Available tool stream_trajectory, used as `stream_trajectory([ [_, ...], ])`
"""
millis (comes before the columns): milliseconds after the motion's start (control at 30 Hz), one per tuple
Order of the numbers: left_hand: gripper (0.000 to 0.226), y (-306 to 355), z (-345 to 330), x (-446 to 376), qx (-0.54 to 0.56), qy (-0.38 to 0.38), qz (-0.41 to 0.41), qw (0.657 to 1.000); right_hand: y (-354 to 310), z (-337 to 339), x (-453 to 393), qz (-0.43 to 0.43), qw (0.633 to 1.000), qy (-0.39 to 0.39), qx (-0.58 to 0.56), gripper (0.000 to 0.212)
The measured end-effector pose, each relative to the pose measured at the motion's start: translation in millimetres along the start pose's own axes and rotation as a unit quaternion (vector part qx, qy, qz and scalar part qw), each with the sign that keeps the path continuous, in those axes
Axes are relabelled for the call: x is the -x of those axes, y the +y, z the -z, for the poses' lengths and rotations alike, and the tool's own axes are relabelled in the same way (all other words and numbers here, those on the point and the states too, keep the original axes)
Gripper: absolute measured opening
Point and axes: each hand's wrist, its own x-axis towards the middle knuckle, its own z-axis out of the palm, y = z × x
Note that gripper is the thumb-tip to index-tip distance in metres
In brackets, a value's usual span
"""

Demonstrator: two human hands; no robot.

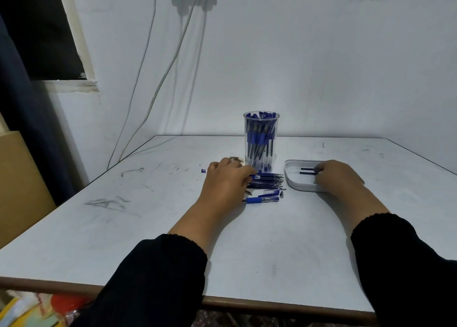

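Where the pens lie: pen pile (268, 179), frame centre, just below jar (261, 139).
Look: dark blue barrels, tips rightward.
Left hand (227, 182): pinches pile's end.
Right hand (338, 178): in white tray (296, 187), grip hidden.

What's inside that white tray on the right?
Two thin black sticks lie in the tray. The right hand reaches in and covers their ends and the tray's right part.

A makeshift workroom; bare white wall (321, 67), dangling cables (158, 87), scuffed table (272, 252), jar (261, 153) of pens (258, 132).
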Motion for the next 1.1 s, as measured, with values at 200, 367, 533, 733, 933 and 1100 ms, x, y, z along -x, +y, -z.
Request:
stream_trajectory([
  [200,0.028,-1.3,-0.7,-1.0,-0.001,-0.007,0.003,1.000,3.6,-5.1,-3.5,0.005,0.999,0.042,-0.011,0.038],
  [367,0.027,-1.6,-2.2,-0.9,0.008,-0.013,0.001,1.000,2.5,-5.6,-7.1,0.003,1.000,0.013,-0.006,0.043],
  [533,0.027,-2.0,-3.1,-0.5,0.015,-0.008,-0.007,1.000,3.0,-7.0,-7.6,-0.028,0.999,0.035,-0.013,0.038],
  [733,0.027,-2.3,-3.3,-0.4,0.015,-0.007,-0.007,1.000,-0.6,-7.6,-11.4,-0.063,0.998,0.018,-0.003,0.025],
  [933,0.028,-2.0,1.3,-4.6,0.016,-0.021,0.012,1.000,-0.1,-7.6,-9.8,0.038,0.992,0.111,-0.037,0.033],
  [1100,0.025,-0.5,3.5,-5.2,0.002,-0.006,0.036,0.999,-10.3,-7.9,-4.6,0.145,0.963,0.143,-0.175,0.027],
])
